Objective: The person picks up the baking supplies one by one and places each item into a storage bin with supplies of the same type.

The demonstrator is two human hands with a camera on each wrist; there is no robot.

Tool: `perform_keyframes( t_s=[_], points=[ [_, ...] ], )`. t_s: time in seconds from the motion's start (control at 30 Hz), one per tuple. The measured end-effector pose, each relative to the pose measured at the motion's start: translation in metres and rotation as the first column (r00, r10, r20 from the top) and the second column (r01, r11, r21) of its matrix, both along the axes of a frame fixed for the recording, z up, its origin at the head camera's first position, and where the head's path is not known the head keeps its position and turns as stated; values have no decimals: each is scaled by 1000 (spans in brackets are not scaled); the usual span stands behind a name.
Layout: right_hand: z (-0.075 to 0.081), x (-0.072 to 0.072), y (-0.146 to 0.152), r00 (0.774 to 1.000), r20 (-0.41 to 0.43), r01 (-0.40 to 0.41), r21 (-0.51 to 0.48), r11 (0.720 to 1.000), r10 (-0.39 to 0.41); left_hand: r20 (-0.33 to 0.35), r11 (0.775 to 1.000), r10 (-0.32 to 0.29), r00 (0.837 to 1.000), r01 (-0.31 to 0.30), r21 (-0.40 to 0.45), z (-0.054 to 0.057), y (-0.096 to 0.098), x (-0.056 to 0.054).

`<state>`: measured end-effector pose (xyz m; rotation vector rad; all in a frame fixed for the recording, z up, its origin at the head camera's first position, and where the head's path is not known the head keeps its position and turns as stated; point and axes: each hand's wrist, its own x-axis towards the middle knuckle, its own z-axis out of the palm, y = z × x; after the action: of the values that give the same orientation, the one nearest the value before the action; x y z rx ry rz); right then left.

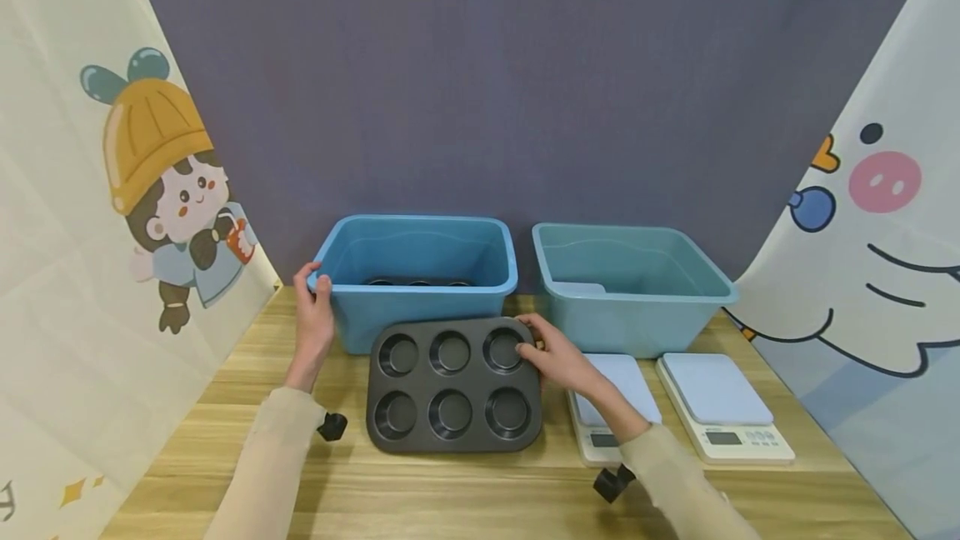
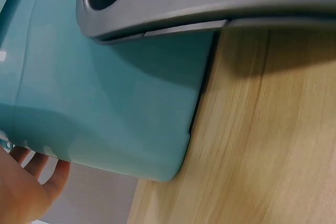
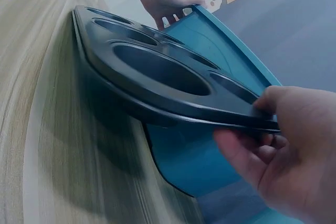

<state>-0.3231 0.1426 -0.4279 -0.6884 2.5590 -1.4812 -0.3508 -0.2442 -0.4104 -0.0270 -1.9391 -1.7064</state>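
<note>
A dark muffin pan [image 1: 477, 386] hangs tilted in front of the blue bin [image 1: 420, 311], and its shadow falls on the wood below it. My right hand [image 1: 555, 357] pinches the pan's far right corner, thumb over the top and fingers beneath, as the right wrist view shows. At the bin's left front corner, my left hand [image 1: 312, 319] grips the rim with the thumb on one side. Inside the blue bin, the cups of another dark pan [image 1: 420, 282] show just above the front wall. The left wrist view catches the fingers [image 2: 56, 179] along the bin's side.
Right of the blue bin stands a teal bin [image 1: 630, 327] with a pale flat piece [image 1: 577, 288] inside. Two white kitchen scales lie before it: one scale [image 1: 618, 390] under my right forearm, another scale [image 1: 720, 394] farther right. A grey-blue curtain [image 1: 480, 90] hangs behind the wooden table [image 1: 390, 498].
</note>
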Motion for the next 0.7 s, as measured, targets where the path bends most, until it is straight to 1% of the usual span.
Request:
perform_keyframes(
  t_s=[0.13,0.3,0.4,0.53,0.7],
  points=[
    [0,0,1,995,-92,48,0,999,-48,-3,1000,-1,1000,1,4,-1,0,-1],
    [4,3,2,986,-137,91,-56,994,-98,-1,1000,7,1000,-7,-5,0,1,0],
    [8,4,2,977,-168,123,-72,990,-134,-1,1000,5,1000,-5,-7,0,1,0],
    [13,5,2,974,-186,114,-93,989,-129,-5,1000,2,1000,-2,2,0,1,0],
    [20,6,3,972,-199,97,-137,986,-124,0,1000,-4,1000,4,-7,0,0,-1]
  ],
)
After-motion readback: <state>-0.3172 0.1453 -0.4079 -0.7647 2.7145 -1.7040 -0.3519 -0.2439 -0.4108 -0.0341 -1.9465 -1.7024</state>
